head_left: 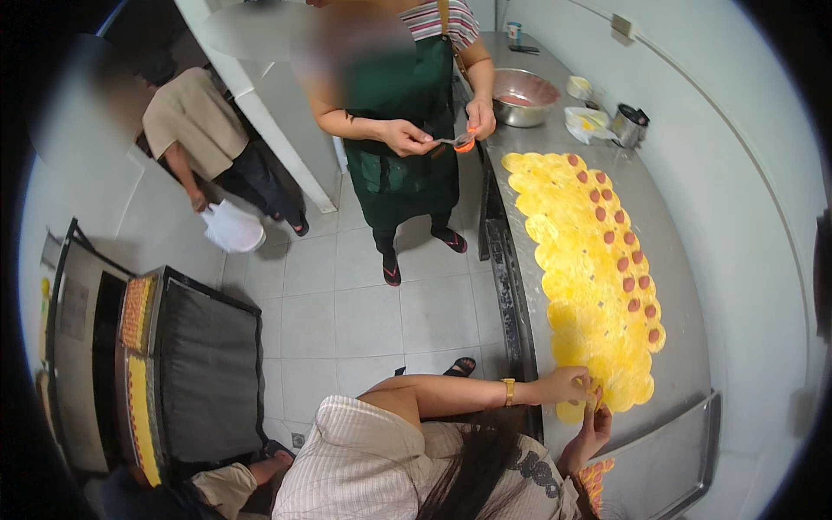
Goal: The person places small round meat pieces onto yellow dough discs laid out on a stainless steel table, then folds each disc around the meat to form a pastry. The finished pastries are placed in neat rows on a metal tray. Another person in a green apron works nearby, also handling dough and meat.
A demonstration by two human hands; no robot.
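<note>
Overlapping round yellow wrappers (572,260) lie in a long sheet on the steel table. Small reddish-brown dollops of filling (628,283) dot the wrappers along the wall side. At the sheet's near end, my left hand (565,385), with a gold watch on its wrist, closes its fingertips on a yellow wrapper (596,397). My right hand (594,430) meets it there, pinching the same wrapper from the near side. The fingers partly cover the wrapper, so its exact fold cannot be made out.
A metal tray (712,451) stands at the table's near end. Across from me, a co-worker in a green apron (406,130) holds a spoon (452,139) and a small orange item. Beyond are a steel bowl (523,113) and a metal mug (630,128). Another person carries a white bag (232,227).
</note>
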